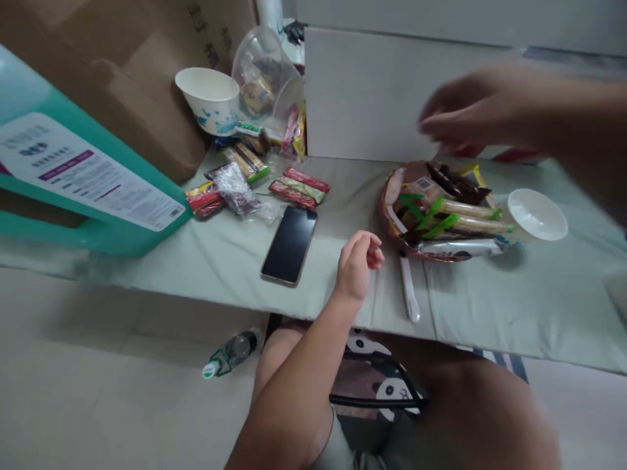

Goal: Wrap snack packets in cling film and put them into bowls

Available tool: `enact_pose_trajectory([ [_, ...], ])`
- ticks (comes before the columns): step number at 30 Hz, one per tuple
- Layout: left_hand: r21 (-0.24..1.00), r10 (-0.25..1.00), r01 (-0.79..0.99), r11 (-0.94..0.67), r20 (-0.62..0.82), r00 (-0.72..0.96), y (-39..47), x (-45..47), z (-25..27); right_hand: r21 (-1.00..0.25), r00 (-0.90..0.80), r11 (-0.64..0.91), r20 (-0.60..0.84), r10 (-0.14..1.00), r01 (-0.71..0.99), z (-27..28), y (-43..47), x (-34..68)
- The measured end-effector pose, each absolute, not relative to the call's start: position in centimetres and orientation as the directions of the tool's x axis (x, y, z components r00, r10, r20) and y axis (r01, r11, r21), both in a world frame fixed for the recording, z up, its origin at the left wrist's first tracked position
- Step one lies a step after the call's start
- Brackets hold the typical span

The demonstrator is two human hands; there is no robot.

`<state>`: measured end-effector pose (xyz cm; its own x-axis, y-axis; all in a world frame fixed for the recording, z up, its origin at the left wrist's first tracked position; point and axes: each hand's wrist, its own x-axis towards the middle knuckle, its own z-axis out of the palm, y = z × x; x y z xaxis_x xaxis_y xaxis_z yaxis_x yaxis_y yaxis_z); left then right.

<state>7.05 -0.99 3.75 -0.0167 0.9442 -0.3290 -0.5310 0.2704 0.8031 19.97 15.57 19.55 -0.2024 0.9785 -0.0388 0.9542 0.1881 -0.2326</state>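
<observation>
My left hand (360,264) rests near the table's front edge with its fingers loosely curled in, and nothing shows in them. Just right of it sits a round basket (385,219) heaped with wrapped snacks, among them green-ended sticks (473,225), a dark brown packet (455,183) and a silvery packet (458,248). Above the basket hangs my right hand (470,111), blurred by motion, so I cannot see whether it holds anything. A black phone (290,246) lies flat to the left of my left hand. Below the basket is a slim white stick-like object (409,290).
A white paper cup (537,215) tilts against the basket's right side. Left are snack packets (298,187), a paper bowl (209,98), a clear plastic tub (259,72) and a big teal jug (93,176). White boxes (362,91) line the back. A bottle (238,349) lies on the floor.
</observation>
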Motion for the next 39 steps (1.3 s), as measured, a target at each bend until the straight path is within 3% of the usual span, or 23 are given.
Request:
enact_pose_trajectory([
  [1, 0.790, 0.940, -0.549, 0.272, -0.341, -0.025, -0.9, 6.9, 3.8, -0.172, -0.284, 0.263, -0.107, 0.953, 0.949, 18.9, 15.2, 16.3],
  [5, 0.787, 0.946, -0.570, 0.238, -0.319, -0.046, -0.6, 5.8, 3.9, -0.221, -0.473, 0.429, -0.211, 0.856, 0.876, 13.3, 13.9, 4.3],
  [9, 0.753, 0.912, -0.604, 0.261, -0.398, -0.102, -0.3, 3.8, 4.1, -0.201, -0.388, 0.340, -0.294, 0.874, 0.919, 7.9, 14.3, -0.2],
  [13, 0.691, 0.881, -0.672, 0.266, -0.457, -0.122, -0.3, 1.7, 4.4, -0.169, -0.342, 0.303, -0.297, 0.892, 0.938, 6.4, 14.9, 0.4],
  [18, 0.622, 0.839, -0.775, 0.115, -0.478, -0.259, -0.3, -0.3, 4.6, -0.147, -0.345, 0.323, -0.166, 0.924, 0.935, 7.9, 13.9, 3.3],
  [21, 0.613, 0.794, -0.789, 0.042, -0.499, -0.346, -0.3, -1.1, 4.5, -0.349, -0.332, 0.299, -0.038, 0.943, 0.888, 9.1, 10.9, 6.0],
  [24, 0.644, 0.797, -0.764, 0.027, -0.475, -0.372, -0.6, -1.1, 4.4, -0.777, -0.302, 0.105, -0.113, 0.947, 0.621, 9.7, 5.9, 9.6],
  [25, 0.650, 0.835, -0.758, 0.056, -0.447, -0.322, -0.7, -1.0, 4.5, -0.881, -0.313, 0.019, -0.148, 0.938, 0.473, 9.6, 4.1, 10.9],
  [27, 0.651, 0.928, -0.736, 0.186, -0.363, -0.087, -1.2, -0.3, 4.6, -0.962, -0.284, -0.176, -0.232, 0.930, 0.209, 8.7, 0.4, 13.3],
  [30, 0.685, 0.911, -0.605, 0.405, -0.248, 0.329, -2.1, 1.1, 4.7, -0.913, -0.154, -0.407, -0.398, 0.904, -0.032, 6.4, -3.8, 16.3],
  [32, 0.737, 0.859, -0.491, 0.464, -0.238, 0.454, -2.5, 2.2, 4.5, -0.892, -0.086, -0.443, -0.436, 0.896, -0.088, 4.8, -5.5, 18.1],
  [35, 0.808, 0.841, -0.353, 0.471, -0.291, 0.456, -2.5, 3.3, 3.9, -0.939, -0.061, -0.344, -0.345, 0.937, 0.027, 3.6, -6.6, 20.6],
  [37, 0.828, 0.855, -0.306, 0.469, -0.339, 0.394, -2.2, 3.7, 3.4, -0.953, -0.088, -0.223, -0.245, 0.966, 0.207, 3.8, -6.7, 22.4],
  [39, 0.843, 0.891, -0.312, 0.439, -0.363, 0.274, -1.7, 3.7, 3.0, -0.887, -0.096, -0.123, -0.184, 0.978, 0.446, 4.4, -6.5, 24.1],
])
